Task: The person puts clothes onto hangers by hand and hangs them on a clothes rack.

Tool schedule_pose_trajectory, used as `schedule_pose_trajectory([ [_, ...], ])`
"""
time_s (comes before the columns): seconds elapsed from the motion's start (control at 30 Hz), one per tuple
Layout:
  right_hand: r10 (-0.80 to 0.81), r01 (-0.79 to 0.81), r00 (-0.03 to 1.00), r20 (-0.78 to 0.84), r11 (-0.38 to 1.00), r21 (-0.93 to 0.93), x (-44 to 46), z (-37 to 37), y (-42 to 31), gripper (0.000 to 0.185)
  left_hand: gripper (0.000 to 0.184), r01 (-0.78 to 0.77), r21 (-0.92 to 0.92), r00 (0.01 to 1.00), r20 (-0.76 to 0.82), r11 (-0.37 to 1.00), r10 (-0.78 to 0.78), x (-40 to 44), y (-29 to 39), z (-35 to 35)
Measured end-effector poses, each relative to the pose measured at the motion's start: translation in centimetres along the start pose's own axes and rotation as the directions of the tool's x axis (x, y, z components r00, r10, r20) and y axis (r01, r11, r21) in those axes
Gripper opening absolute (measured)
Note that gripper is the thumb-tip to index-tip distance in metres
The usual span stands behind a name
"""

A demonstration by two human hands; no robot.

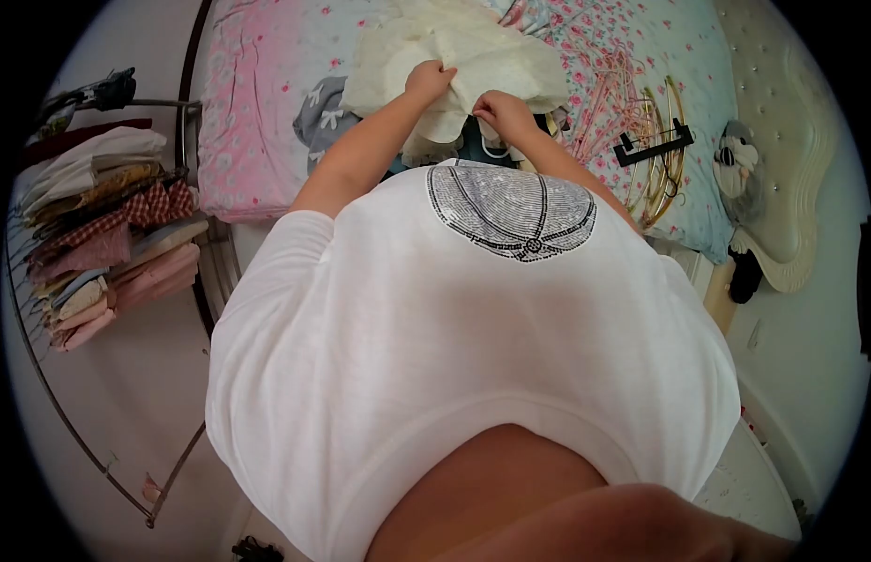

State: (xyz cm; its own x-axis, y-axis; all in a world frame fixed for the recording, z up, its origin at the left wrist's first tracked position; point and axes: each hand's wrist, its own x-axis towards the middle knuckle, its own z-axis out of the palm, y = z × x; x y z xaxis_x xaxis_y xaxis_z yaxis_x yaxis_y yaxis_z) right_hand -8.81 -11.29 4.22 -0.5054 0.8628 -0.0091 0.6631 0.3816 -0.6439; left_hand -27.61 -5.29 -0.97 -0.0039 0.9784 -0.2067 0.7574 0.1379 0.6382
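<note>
A cream garment [510, 66] is spread over the bed at the top of the view; its exact kind is hard to make out. My left hand [431, 81] is closed on the cloth near its middle, fingers pinched together. Lower and to the right, my right hand [506, 114] has curled fingers pinching the garment's near edge. A grey garment with white bows [320, 120] sticks out from under its left side. Darker clothes [473, 145] show below the hands, partly hidden by my shirt.
Pink hangers [604, 98] lie heaped on the floral bed [253, 112], beside gold hangers [662, 178] and a black clip hanger [653, 143]. At left stands a rack of hanging clothes [126, 215]. A tufted headboard [782, 178] borders the right.
</note>
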Motion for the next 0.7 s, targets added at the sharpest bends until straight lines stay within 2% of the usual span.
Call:
schedule_pose_trajectory([
  [0.07, -0.06, 0.065, 0.996, 0.058, 0.995, -0.075, 0.7, -0.8, -0.4, 0.012, 0.041, 0.011, -0.006, 1.0, -0.008, 1.0, -0.011, 0.0, -0.2, 0.1],
  [0.17, -0.006, 0.016, 0.984, 0.177, 0.998, -0.056, 1.7, -1.2, -0.2, 0.013, 0.041, 0.031, -0.035, 0.999, 0.017, 0.999, -0.031, 0.2, -0.4, 0.2],
  [0.23, 0.016, -0.019, 0.983, 0.182, 1.0, 0.013, 2.0, -0.8, 0.6, 0.013, 0.038, 0.046, -0.05, 0.997, 0.064, 0.998, -0.043, 0.3, -0.7, 0.1],
  [0.33, 0.047, -0.062, 0.987, 0.157, 0.994, 0.091, 2.3, -0.3, 1.3, 0.014, 0.033, 0.044, -0.237, 0.999, 0.041, 0.97, -0.035, -0.4, -1.3, 0.8],
  [0.43, 0.078, -0.09, 0.993, 0.089, 0.985, 0.146, 2.5, 0.3, 1.8, 0.014, 0.034, -0.059, -0.305, 0.996, 0.044, 0.951, 0.076, -2.4, -0.4, 0.5],
  [0.47, 0.088, -0.097, 0.994, 0.064, 0.982, 0.163, 2.6, 0.5, 2.0, 0.014, 0.043, -0.058, -0.321, 0.985, 0.138, 0.945, 0.108, -2.9, -0.2, 0.3],
  [0.57, 0.145, -0.154, 0.988, 0.06, 0.971, 0.185, 3.2, 0.2, 1.9, 0.015, 0.05, -0.311, -0.29, 0.922, 0.141, 0.905, 0.362, -4.2, 0.3, 0.3],
  [0.7, 0.123, -0.126, 0.992, 0.03, 0.972, 0.199, 3.7, 0.0, 1.8, 0.016, 0.042, -0.472, 0.066, 0.881, 0.002, 0.879, 0.473, -5.9, 0.0, -0.2],
])
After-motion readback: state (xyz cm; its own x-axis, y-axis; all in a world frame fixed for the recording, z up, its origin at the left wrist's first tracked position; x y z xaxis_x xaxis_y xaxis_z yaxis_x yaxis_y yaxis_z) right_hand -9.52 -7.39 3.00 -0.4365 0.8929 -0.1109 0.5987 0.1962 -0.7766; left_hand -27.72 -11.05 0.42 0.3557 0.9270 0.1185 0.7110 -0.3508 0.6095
